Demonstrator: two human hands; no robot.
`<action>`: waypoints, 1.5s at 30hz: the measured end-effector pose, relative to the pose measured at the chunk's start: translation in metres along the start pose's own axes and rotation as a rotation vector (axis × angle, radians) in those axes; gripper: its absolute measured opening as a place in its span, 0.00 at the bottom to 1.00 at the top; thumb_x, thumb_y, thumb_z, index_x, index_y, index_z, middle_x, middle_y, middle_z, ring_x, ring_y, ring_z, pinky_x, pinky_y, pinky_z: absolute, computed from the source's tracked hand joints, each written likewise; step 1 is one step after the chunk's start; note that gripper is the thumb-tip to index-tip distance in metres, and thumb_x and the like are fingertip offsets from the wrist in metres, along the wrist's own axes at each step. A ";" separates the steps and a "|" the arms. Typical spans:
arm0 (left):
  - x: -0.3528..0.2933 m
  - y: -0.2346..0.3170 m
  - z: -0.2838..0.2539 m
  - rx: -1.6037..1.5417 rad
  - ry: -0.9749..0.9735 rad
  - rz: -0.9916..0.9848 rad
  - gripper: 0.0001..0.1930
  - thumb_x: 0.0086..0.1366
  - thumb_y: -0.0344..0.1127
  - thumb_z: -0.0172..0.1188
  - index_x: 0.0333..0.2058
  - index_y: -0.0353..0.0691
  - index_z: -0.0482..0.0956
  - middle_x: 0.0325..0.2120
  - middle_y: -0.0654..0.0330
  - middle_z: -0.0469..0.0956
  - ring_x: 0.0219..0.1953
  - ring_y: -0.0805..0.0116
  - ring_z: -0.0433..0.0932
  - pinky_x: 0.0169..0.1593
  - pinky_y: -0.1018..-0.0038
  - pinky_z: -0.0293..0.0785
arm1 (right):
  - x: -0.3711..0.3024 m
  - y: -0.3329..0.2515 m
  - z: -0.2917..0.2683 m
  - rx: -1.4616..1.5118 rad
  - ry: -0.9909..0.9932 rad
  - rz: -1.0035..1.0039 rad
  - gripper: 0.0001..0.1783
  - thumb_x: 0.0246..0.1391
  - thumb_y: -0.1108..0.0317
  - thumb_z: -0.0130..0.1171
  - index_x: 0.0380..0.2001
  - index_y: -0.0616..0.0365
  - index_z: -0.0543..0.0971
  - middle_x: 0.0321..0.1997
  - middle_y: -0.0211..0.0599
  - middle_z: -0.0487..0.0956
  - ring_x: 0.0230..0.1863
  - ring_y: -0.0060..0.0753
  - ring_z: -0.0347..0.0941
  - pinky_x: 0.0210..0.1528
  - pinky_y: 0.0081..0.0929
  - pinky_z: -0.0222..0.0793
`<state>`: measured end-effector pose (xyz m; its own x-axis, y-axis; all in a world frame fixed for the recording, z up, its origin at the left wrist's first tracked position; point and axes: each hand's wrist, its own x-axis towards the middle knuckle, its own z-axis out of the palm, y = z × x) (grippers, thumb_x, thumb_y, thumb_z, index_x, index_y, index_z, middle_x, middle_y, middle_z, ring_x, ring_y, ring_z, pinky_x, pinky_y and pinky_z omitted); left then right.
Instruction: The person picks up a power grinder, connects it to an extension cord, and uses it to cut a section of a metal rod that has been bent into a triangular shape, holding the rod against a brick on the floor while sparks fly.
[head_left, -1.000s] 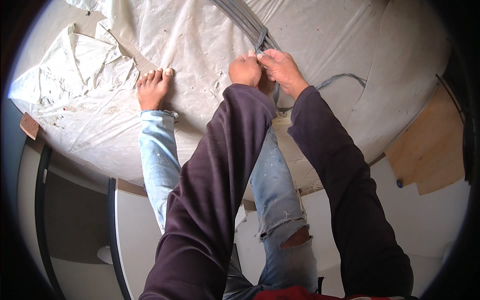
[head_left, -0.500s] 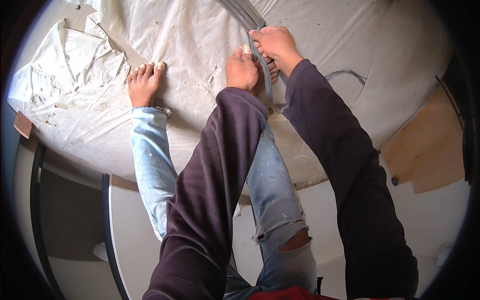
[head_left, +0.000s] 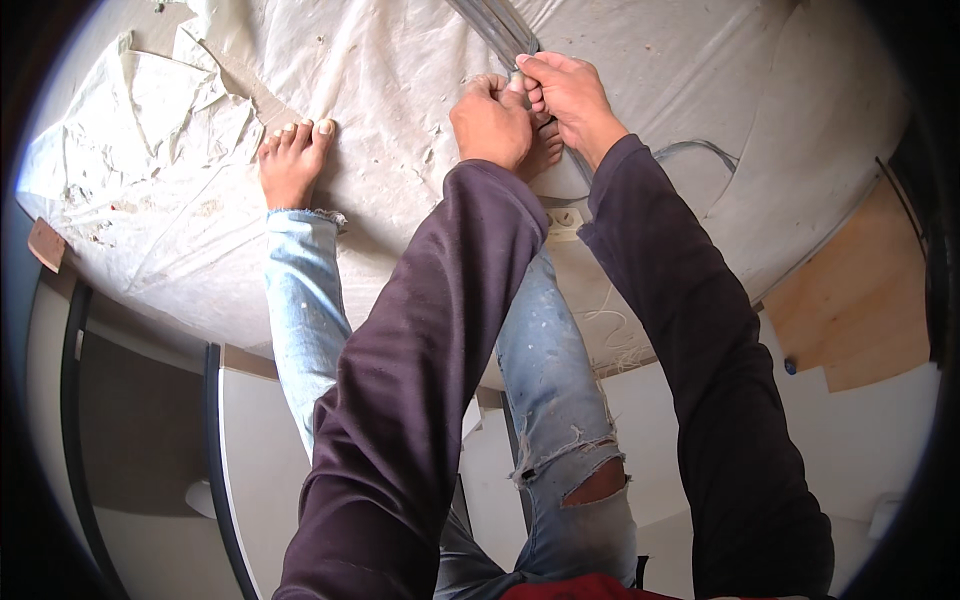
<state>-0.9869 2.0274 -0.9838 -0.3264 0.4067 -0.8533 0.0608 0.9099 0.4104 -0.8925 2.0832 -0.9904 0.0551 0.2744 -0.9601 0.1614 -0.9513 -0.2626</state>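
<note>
A bundle of long grey strips, like flat cables [head_left: 492, 30], runs down from the top edge to my hands. A loop of the same grey material is wrapped round it just above my fingertips. My right hand [head_left: 575, 100] pinches the bundle's wrapping from the right, thumb and forefinger together. From the left, my left hand [head_left: 492, 125] is closed at the same spot, its thumb tip almost touching the right one's; its other fingers curl out of sight. My right bare foot [head_left: 545, 148] is partly hidden behind the hands, beside the strips.
A creased pale sheet [head_left: 400, 90] covers the floor, torn and bunched at the left. My left foot [head_left: 294, 160] stands on it. A curved grey strip end [head_left: 705, 145] lies right of my sleeve. A beige plate [head_left: 565, 222] shows between my sleeves; a wooden panel [head_left: 860, 290] lies far right.
Both hands have drawn closer together at the wrapping. The loose grey end that hung down between them no longer shows there, and the beige plate has come into view.
</note>
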 end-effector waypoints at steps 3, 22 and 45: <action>0.004 -0.003 0.000 0.158 0.060 0.092 0.17 0.67 0.43 0.52 0.26 0.37 0.80 0.20 0.57 0.79 0.24 0.64 0.79 0.32 0.68 0.72 | -0.002 0.001 -0.002 0.029 0.005 0.062 0.12 0.57 0.61 0.58 0.24 0.56 0.76 0.19 0.22 0.70 0.19 0.14 0.61 0.21 0.13 0.60; 0.008 0.002 -0.010 0.209 -0.132 0.307 0.15 0.62 0.34 0.56 0.49 0.45 0.73 0.28 0.54 0.80 0.31 0.57 0.79 0.37 0.66 0.73 | 0.007 -0.007 -0.012 -0.466 0.220 -0.328 0.15 0.52 0.58 0.60 0.25 0.60 0.82 0.17 0.33 0.77 0.19 0.24 0.72 0.26 0.26 0.68; 0.048 -0.003 -0.023 -0.378 -0.238 -0.281 0.14 0.61 0.40 0.60 0.36 0.32 0.81 0.29 0.59 0.81 0.29 0.71 0.76 0.35 0.74 0.71 | -0.042 0.040 0.028 -0.213 0.064 -0.044 0.17 0.59 0.58 0.50 0.30 0.62 0.76 0.26 0.39 0.78 0.29 0.36 0.74 0.35 0.32 0.68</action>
<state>-1.0249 2.0420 -1.0182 -0.0557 0.1986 -0.9785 -0.3571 0.9113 0.2052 -0.9155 2.0295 -0.9637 0.1042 0.3299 -0.9383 0.3692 -0.8888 -0.2715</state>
